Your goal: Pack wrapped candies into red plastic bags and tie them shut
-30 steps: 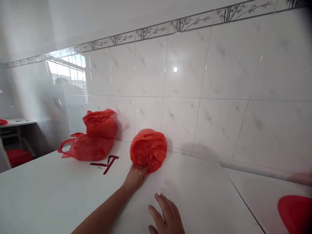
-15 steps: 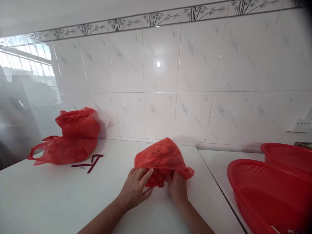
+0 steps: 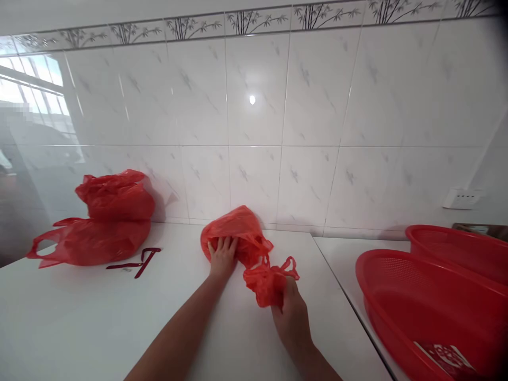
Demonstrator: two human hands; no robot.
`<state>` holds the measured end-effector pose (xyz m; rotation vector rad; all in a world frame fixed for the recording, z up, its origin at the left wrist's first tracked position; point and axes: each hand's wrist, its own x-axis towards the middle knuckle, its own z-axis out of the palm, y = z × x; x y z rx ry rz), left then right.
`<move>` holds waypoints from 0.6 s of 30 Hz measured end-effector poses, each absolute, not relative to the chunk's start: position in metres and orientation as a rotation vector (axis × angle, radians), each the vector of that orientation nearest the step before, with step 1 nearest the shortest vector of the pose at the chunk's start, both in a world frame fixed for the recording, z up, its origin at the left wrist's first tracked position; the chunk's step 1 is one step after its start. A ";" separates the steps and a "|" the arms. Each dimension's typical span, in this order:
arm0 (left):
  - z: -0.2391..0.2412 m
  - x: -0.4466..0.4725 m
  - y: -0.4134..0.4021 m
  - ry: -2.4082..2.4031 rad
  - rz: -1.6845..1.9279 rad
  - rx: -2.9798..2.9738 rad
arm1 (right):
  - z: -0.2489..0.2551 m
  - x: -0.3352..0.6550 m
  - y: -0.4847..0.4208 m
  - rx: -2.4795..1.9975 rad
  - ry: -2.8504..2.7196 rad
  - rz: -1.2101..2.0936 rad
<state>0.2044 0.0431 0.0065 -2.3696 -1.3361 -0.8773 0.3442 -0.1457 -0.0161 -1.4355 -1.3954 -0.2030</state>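
Observation:
My right hand [image 3: 292,315] is closed around a crumpled bunch of red plastic bag [image 3: 264,286], with thin loops sticking out at its top. Just behind it, a filled-out red plastic bag [image 3: 238,225] rests on the white tabletop near the wall. My left hand [image 3: 223,256] presses on the front of this bag at its opening, fingers spread. The two red pieces meet or overlap near the middle; I cannot tell whether they are joined. What lies inside the rear bag is hidden by its folds.
At the left, two bulging red plastic bags [image 3: 107,235] are stacked against the tiled wall. Thin dark red strips [image 3: 146,263] lie beside them. Red plastic baskets [image 3: 363,264] stand at the right beyond a seam, the front one holding a patterned red-and-white piece [image 3: 446,357].
My right hand has drawn a crumpled red bunch out from the bag, toward me. My left hand has moved forward onto the bag's front, and the bag now sits farther back and left.

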 end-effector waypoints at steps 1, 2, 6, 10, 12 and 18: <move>0.007 0.202 0.048 -1.380 -0.906 -2.346 | -0.017 0.351 -0.149 -1.458 -1.371 -0.197; 0.007 0.201 0.050 -1.401 -0.955 -2.329 | -0.018 0.358 -0.151 -1.488 -1.349 -0.193; 0.003 0.200 0.029 -1.255 -1.330 -2.516 | -0.022 0.378 -0.149 -1.586 -1.331 -0.196; -0.002 0.208 -0.017 -1.138 -1.813 -3.160 | -0.023 0.368 -0.148 -1.555 -1.485 -0.145; -0.001 0.214 -0.033 -1.235 -2.031 -3.394 | -0.024 0.360 -0.149 -1.488 -1.602 -0.120; -0.002 0.217 -0.039 -1.477 -2.271 -3.523 | -0.027 0.378 -0.144 -1.592 -1.551 -0.212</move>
